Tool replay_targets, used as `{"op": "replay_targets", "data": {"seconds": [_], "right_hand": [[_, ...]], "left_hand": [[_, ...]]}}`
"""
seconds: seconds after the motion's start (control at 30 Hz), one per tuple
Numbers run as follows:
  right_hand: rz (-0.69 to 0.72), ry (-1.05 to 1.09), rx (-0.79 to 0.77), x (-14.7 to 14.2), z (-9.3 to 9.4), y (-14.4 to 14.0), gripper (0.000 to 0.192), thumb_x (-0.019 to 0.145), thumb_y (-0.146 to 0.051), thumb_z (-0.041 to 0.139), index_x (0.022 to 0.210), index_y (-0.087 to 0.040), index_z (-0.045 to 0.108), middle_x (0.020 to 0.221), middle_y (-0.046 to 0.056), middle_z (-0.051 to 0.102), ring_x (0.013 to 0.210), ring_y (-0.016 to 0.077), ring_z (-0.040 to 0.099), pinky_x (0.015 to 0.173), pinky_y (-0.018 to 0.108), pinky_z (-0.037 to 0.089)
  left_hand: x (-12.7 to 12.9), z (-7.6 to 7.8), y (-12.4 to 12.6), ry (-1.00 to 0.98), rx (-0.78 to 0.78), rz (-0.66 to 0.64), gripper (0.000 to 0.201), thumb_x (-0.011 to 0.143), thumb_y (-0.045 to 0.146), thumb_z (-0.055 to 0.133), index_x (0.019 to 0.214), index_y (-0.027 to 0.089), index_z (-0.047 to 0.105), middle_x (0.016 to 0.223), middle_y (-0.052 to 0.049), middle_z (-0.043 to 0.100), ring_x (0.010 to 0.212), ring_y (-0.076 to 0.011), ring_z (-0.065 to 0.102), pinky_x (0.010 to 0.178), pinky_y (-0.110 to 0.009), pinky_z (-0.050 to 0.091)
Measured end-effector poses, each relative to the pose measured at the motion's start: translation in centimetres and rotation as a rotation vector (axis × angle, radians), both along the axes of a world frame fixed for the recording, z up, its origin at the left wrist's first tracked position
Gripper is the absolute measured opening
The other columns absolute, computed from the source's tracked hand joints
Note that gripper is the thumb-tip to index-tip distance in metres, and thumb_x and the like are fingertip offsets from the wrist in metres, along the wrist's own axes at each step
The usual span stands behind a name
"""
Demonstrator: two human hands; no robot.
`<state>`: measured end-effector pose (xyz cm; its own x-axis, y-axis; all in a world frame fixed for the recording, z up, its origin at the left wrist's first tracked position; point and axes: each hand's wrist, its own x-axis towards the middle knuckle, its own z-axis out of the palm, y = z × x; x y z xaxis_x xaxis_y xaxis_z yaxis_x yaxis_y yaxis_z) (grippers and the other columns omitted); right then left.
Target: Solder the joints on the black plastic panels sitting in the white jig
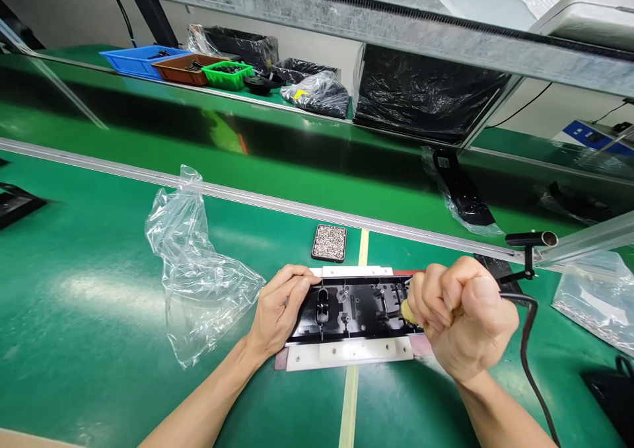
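Note:
A long black plastic housing [359, 312] lies inner side up between white fixture strips [351, 353], with ribs and posts showing inside. My left hand [280, 309] grips its left end, fingers over the far edge and thumb along the side. My right hand [463, 316] is closed in a fist around a corded soldering iron [407, 312] with a yellowish handle. The iron points left and its dark tip is down inside the housing; whether it touches the plastic I cannot tell. The housing's right end is hidden behind my right hand.
A small square tray [329, 242] of tiny metal pieces sits beyond the fixture. Left lies a crumpled clear bag [193, 269]; right stand a tubular iron holder [532, 239] and a bag of small parts [597, 302]. Blue [141, 60], brown and green bins line the back shelf.

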<state>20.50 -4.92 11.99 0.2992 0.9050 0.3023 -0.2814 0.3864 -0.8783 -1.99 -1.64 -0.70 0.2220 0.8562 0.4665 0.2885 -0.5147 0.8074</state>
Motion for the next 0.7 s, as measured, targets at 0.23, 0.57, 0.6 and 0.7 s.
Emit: {"op": "replay_targets", "data": {"seconds": [0.23,0.57,0.6,0.7], "right_hand": [[0.009,-0.029,0.019,-0.11,-0.10,0.06,0.047,0.096,-0.042,0.055,0.058,-0.020,0.038,0.046,-0.006,0.025,0.040,0.0079,0.025,0.035,0.019,0.024],[0.029,-0.026,0.022,0.06,-0.19,-0.11,0.047,0.097,-0.041,0.054,0.058,-0.020,0.039,0.047,-0.006,0.026,0.040,0.0075,0.025,0.036,0.019,0.023],[0.028,-0.023,0.020,0.08,-0.20,-0.09,0.046,0.097,-0.041,0.054,0.058,-0.020,0.040,0.047,-0.006,0.026,0.040,0.0076,0.025,0.036,0.020,0.023],[0.021,-0.014,0.016,0.14,-0.20,-0.03,0.046,0.096,-0.041,0.055,0.058,-0.020,0.041,0.046,-0.006,0.026,0.040,0.0077,0.025,0.036,0.020,0.024]], "left_hand": [[0.12,0.07,0.05,-0.009,0.005,-0.010,0.030,0.108,0.021,0.044,0.111,0.018,0.073,0.109,-0.007,0.065,0.102,-0.0179,0.062,0.091,-0.033,0.047],[0.12,0.01,0.10,-0.009,0.011,-0.005,0.030,0.108,0.021,0.044,0.111,0.018,0.074,0.109,-0.007,0.065,0.103,-0.0182,0.062,0.091,-0.032,0.047],[0.14,0.01,0.12,-0.008,0.012,-0.006,0.030,0.108,0.021,0.044,0.111,0.019,0.074,0.110,-0.007,0.065,0.103,-0.0180,0.062,0.091,-0.032,0.047],[0.15,0.03,0.11,-0.009,0.013,-0.009,0.030,0.108,0.020,0.044,0.111,0.018,0.073,0.109,-0.007,0.065,0.102,-0.0175,0.062,0.091,-0.031,0.047]]}}
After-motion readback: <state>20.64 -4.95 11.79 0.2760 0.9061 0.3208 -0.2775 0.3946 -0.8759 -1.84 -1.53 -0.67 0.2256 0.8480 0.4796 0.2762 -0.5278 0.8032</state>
